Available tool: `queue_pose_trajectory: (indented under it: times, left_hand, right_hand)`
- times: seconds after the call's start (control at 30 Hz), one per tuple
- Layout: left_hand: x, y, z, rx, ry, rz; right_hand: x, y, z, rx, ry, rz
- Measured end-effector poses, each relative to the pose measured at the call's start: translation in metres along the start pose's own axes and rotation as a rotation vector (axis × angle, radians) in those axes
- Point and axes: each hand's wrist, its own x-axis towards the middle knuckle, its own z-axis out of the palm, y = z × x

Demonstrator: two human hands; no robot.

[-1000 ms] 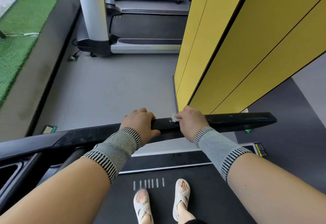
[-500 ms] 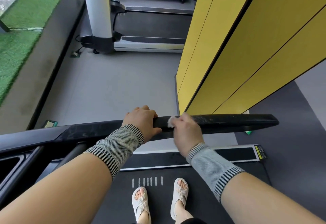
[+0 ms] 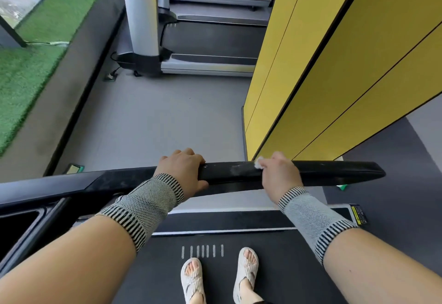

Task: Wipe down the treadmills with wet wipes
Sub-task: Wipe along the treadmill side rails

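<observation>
I stand on a treadmill's black belt [image 3: 282,263]. Its black side handrail [image 3: 334,172] runs across in front of me. My left hand [image 3: 184,169] grips the rail, fingers curled over the top and thumb underneath. My right hand [image 3: 279,174] holds a small white wet wipe [image 3: 258,163] against the rail further right; only a corner of the wipe shows past the fingers. A damp smear [image 3: 235,168] lies on the rail between my hands.
A yellow panel wall [image 3: 334,76] rises just beyond the rail on the right. Another treadmill [image 3: 208,40] with a silver upright stands ahead across grey floor [image 3: 155,121]. Green artificial turf [image 3: 31,69] borders the left. My sandalled feet [image 3: 220,277] are on the belt.
My right hand has slid the wipe to the right along the rail, away from my left hand, leaving a damp streak. My left hand has kept its grip in place.
</observation>
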Motion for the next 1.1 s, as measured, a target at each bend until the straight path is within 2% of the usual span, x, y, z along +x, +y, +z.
queue_pose_trajectory:
  times: [0.07, 0.2, 0.37, 0.5, 0.53, 0.63, 0.7, 0.83, 1.0, 1.1]
  left_hand:
    - [0.000, 0.000, 0.001, -0.012, 0.013, 0.000]
    - [0.002, 0.000, 0.000, -0.012, 0.002, -0.004]
    - [0.001, 0.000, 0.001, -0.041, 0.012, -0.009]
    - [0.001, -0.001, 0.001, -0.043, 0.004, -0.008]
    - [0.001, -0.001, 0.001, -0.039, 0.001, -0.008]
    - [0.001, 0.000, 0.002, -0.054, 0.000, -0.010]
    - [0.001, -0.002, 0.002, -0.070, -0.004, -0.014]
    - [0.004, -0.001, 0.000, -0.049, -0.016, -0.015]
    - [0.002, -0.001, 0.001, -0.063, -0.006, -0.019]
    - [0.004, -0.001, -0.001, -0.049, -0.021, -0.018]
  right_hand:
    - [0.003, -0.008, -0.001, -0.014, 0.008, 0.064]
    - [0.001, -0.048, 0.006, -0.004, -0.080, -0.143]
    - [0.012, -0.011, -0.009, -0.044, -0.066, 0.077]
    - [0.010, -0.051, 0.004, -0.033, -0.126, -0.147]
    - [0.012, -0.046, 0.003, -0.039, -0.143, -0.151]
    - [0.018, -0.008, -0.006, -0.052, -0.093, 0.014]
    - [0.016, -0.014, -0.004, -0.051, -0.040, 0.059]
    - [0.012, -0.056, 0.007, -0.020, -0.122, -0.173]
    - [0.016, -0.015, -0.001, -0.030, -0.036, 0.045]
    - [0.005, -0.050, 0.010, 0.015, -0.074, -0.160]
